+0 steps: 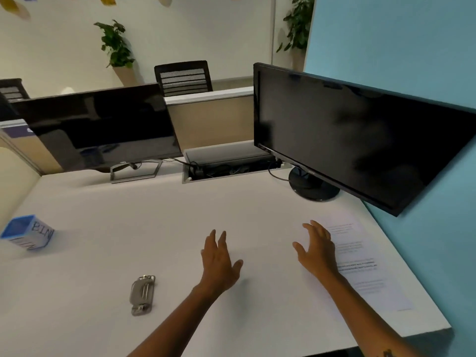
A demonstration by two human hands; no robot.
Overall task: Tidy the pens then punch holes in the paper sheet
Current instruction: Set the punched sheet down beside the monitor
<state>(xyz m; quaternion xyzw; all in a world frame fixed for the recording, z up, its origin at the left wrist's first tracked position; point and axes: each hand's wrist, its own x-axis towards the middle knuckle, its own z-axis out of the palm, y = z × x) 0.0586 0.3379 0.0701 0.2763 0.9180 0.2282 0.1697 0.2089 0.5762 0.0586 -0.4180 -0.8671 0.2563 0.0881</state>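
Two dark monitors [360, 135] are placed at the back of the white desk [154, 215], and a blue bin [27, 231] marked "BIN" is seen at the far left. The paper sheet [365, 264] lies at the right edge, partly under the right hand [318, 249], which is spread wide and empty. The left hand [219, 261] is also opened wide and holds nothing; the grey hole punch [142, 295] lies near it, to its left.

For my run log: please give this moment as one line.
left hand: open, empty | right hand: open, beside paper sheet | hole punch: untouched
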